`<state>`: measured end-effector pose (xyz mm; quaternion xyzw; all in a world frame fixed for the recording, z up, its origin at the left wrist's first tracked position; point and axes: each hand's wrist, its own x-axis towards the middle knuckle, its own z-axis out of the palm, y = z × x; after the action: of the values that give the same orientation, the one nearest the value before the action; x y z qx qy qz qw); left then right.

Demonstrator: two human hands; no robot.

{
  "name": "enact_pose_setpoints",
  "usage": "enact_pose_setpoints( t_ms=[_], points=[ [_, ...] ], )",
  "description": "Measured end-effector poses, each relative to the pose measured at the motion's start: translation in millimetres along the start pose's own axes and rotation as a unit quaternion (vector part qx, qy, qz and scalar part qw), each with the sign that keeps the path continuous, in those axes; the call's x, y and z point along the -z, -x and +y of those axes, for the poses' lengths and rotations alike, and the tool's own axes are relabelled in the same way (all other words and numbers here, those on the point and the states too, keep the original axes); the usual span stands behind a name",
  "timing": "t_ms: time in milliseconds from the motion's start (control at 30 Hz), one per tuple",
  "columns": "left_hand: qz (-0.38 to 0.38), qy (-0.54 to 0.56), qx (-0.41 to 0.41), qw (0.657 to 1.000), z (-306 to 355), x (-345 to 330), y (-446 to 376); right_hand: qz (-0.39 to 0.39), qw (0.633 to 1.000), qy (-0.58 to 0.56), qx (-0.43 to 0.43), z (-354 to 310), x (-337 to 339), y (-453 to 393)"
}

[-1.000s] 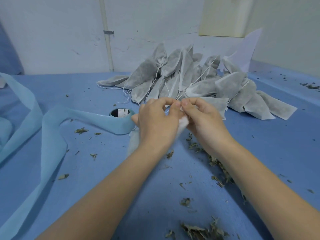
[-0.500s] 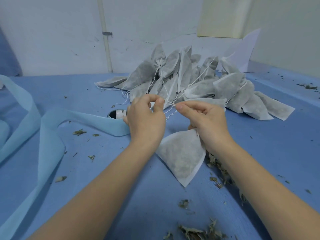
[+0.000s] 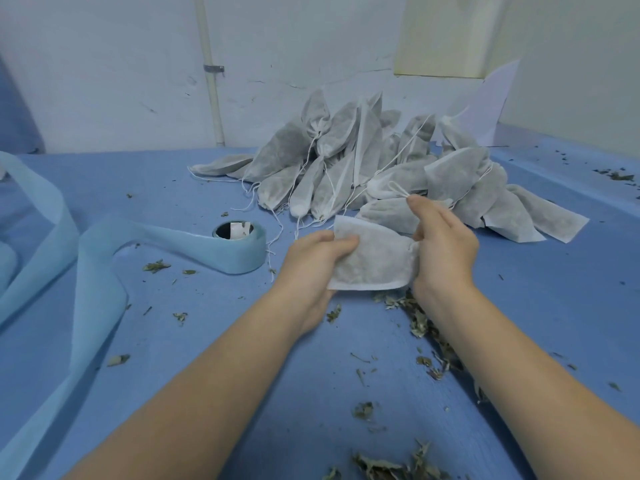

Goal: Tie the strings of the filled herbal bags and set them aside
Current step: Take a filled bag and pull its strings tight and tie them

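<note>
A white filled herbal bag (image 3: pixel 375 259) lies sideways between my two hands, just above the blue table. My left hand (image 3: pixel 313 261) grips its left end, thumb on top and fingers underneath. My right hand (image 3: pixel 443 247) holds the gathered right end, where the mouth of the bag is bunched; the string there is hidden by my fingers. Behind my hands lies a heap of several filled bags (image 3: pixel 388 168) with white strings trailing from their necks.
A roll of light blue fabric strip (image 3: pixel 239 244) stands left of my hands, its loose band (image 3: pixel 93 289) curling across the table's left side. Dried herb bits (image 3: pixel 420 320) are scattered under my right forearm and near the front edge. A wall closes off the back.
My hands were pulling the strings taut above the hanging bag. They have moved apart and dropped, and the bag now lies sideways, gripped at both ends.
</note>
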<state>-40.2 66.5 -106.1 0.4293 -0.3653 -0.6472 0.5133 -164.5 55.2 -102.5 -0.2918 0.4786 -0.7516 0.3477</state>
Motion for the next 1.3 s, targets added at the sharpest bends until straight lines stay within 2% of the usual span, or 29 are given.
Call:
enact_pose_setpoints(
  t_ms=[100, 200, 300, 433, 633, 767, 867, 967, 1033, 1067, 1200, 1300],
  points=[
    [-0.006, 0.042, -0.011, 0.999, 2, 6, -2, -0.105, 0.994, 0.038, 0.012, -2, -1, 3],
    [0.002, 0.051, 0.003, 0.999, 3, 8, -1, -0.211, 0.972, 0.097, 0.05, -4, 0, 8],
    [-0.023, 0.063, 0.018, 0.998, 5, 8, 1, -0.257, 0.945, 0.173, 0.105, -4, 4, 10],
    [-0.05, 0.044, -0.011, 0.998, 5, 8, 4, -0.269, 0.924, 0.229, 0.149, -5, 5, 10],
    [0.027, -0.017, -0.067, 0.997, 1, 9, -1, -0.272, 0.912, 0.258, 0.163, -4, 4, 9],
    [0.068, -0.031, -0.1, 0.992, 5, 11, 0, -0.307, 0.905, 0.25, 0.154, -6, 2, 12],
    [0.103, -0.026, -0.123, 0.987, 10, 14, 0, -0.305, 0.927, 0.197, 0.092, -7, -4, 14],
    [0.156, -0.026, -0.135, 0.978, 20, 18, -2, -0.228, 0.969, 0.098, -0.008, -9, -16, 10],
    [0.194, -0.026, -0.142, 0.97, 28, 23, -3, -0.198, 0.976, 0.076, -0.049, -6, -24, 9],
    [0.211, -0.028, -0.152, 0.965, 33, 26, -3, -0.208, 0.972, 0.092, -0.061, -2, -27, 9],
    [0.276, -0.016, -0.176, 0.945, 57, 45, -7, -0.318, 0.917, 0.238, -0.038, 17, -39, 17],
    [0.304, 0.03, -0.172, 0.937, 72, 61, -9, -0.387, 0.828, 0.401, 0.056, 25, -60, 20]
  ],
)
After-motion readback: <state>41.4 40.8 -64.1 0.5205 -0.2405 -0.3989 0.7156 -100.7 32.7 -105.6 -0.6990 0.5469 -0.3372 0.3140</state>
